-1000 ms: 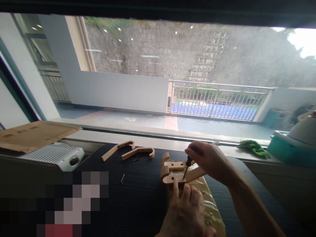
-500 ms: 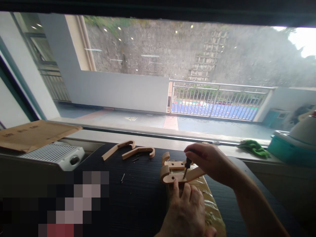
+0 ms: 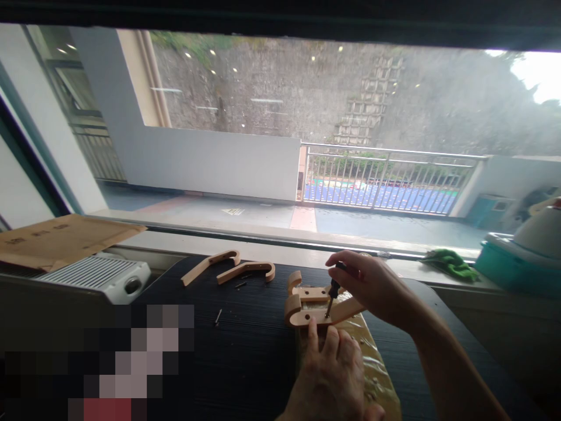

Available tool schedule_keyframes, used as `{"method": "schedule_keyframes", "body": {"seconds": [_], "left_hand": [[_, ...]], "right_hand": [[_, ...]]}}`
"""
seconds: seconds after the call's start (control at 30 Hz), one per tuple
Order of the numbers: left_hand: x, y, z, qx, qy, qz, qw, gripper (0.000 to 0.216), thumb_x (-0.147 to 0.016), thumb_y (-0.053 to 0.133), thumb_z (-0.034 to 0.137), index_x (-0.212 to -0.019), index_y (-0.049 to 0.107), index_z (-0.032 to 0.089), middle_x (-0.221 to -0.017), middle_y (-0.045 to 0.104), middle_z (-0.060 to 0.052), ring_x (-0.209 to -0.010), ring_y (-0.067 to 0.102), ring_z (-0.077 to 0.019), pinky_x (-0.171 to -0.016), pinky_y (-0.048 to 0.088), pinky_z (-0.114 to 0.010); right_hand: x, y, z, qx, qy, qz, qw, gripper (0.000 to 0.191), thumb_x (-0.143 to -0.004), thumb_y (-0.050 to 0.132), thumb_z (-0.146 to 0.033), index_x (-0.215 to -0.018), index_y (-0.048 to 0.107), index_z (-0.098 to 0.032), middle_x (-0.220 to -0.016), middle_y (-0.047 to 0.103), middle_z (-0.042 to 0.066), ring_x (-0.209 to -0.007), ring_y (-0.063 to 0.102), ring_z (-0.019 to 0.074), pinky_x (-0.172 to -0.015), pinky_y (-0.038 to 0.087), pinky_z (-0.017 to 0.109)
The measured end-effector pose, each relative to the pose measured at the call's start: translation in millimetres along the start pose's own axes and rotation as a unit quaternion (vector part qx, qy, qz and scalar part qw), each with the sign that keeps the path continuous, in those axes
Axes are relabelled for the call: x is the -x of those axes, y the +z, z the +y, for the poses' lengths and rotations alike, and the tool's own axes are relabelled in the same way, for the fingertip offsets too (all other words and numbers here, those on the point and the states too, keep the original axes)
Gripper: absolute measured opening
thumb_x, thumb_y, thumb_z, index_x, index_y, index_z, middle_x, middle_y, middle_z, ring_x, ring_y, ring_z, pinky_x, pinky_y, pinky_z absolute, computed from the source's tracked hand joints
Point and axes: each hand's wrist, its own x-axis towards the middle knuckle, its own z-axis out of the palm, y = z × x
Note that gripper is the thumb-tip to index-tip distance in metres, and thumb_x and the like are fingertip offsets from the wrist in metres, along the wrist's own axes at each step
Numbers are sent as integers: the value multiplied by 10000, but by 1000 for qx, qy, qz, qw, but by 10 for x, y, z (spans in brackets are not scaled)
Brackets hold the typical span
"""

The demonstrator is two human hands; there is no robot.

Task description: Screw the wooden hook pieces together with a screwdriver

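My right hand [image 3: 366,280] is closed around the dark handle of a screwdriver [image 3: 333,292], its index finger raised off the handle. The shaft points down, its tip at a hole in a light wooden hook [image 3: 298,317]. My left hand [image 3: 331,371] lies over the near side of a board wrapped in shiny yellowish film [image 3: 370,351], index fingertip pressing on the hook and the other fingers bent. Just behind sits a second wooden hook [image 3: 300,292] with two dark holes, partly hidden by the right hand.
Two loose wooden hooks [image 3: 210,266] lie on the black table [image 3: 245,356] with several small screws [image 3: 218,317]. At the left are a cardboard piece [image 3: 65,240] and a grey ribbed device [image 3: 96,272]. A green cloth [image 3: 449,264] and a teal box [image 3: 504,263] stand along the window at right.
The index finger of my right hand has lifted slightly off the screwdriver handle. The left hand, hooks and board look unmoved.
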Motion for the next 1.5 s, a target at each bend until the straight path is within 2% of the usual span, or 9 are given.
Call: {"method": "schedule_keyframes", "body": {"seconds": [0.17,0.3,0.57,0.8,0.97,1.27,1.4,1.5], "left_hand": [[-14,-37,-1,27,-8,-51,998,609,-884,345,540,-1179,565,55,-1097,588,-172,-979,498,-307,-836,434,-497],[-35,-69,5,36,-11,-76,996,606,-893,330,521,-1197,555,47,-1111,586,-184,-1002,496,-321,-819,450,-501],[-8,-36,-5,33,-7,-59,998,591,-884,359,516,-1205,547,56,-1112,580,-173,-1006,486,-313,-867,418,-519],[-16,-37,9,23,-8,-56,998,643,-890,330,572,-1197,550,52,-1107,586,-176,-1007,488,-319,-858,422,-508],[-18,-40,5,29,-6,-54,998,637,-883,352,574,-1191,560,57,-1110,586,-172,-997,490,-319,-856,424,-514],[-41,-99,7,62,-26,-106,992,673,-875,373,594,-1220,537,39,-1129,577,-188,-1020,489,-329,-858,431,-535],[-39,-81,9,61,-24,-103,992,665,-875,375,588,-1212,541,39,-1119,582,-185,-1016,493,-325,-865,427,-533],[-22,-59,3,55,-23,-90,994,659,-869,386,582,-1208,539,38,-1118,580,-188,-1025,483,-331,-872,415,-538]], "right_hand": [[22,-20,66,-40,-2,-52,998,208,-882,506,-341,-1045,616,-276,-740,667,-41,-586,533,107,-523,400,213],[24,-17,106,-63,-2,-62,996,183,-891,496,-360,-957,613,-238,-775,676,-15,-652,577,129,-558,419,228],[-10,11,61,-15,5,-22,1000,225,-879,510,-414,-852,616,-217,-699,662,-18,-607,570,130,-550,413,237],[5,-58,-1,-30,-15,-46,998,232,-914,443,-314,-931,648,-207,-772,684,-2,-670,605,135,-603,436,238],[9,-63,29,-36,-21,-31,999,255,-912,457,-363,-908,642,-188,-759,684,15,-683,613,151,-613,445,249],[-24,2,14,11,5,1,1000,300,-892,481,-427,-807,641,-188,-682,673,3,-589,585,135,-537,406,240],[-14,-11,17,-9,-11,4,1000,235,-901,474,-368,-907,645,-207,-734,685,-12,-624,596,126,-570,418,231],[7,-49,39,-31,-14,-27,999,218,-883,497,-321,-1002,648,-219,-743,685,-17,-605,587,117,-542,416,214]]}}
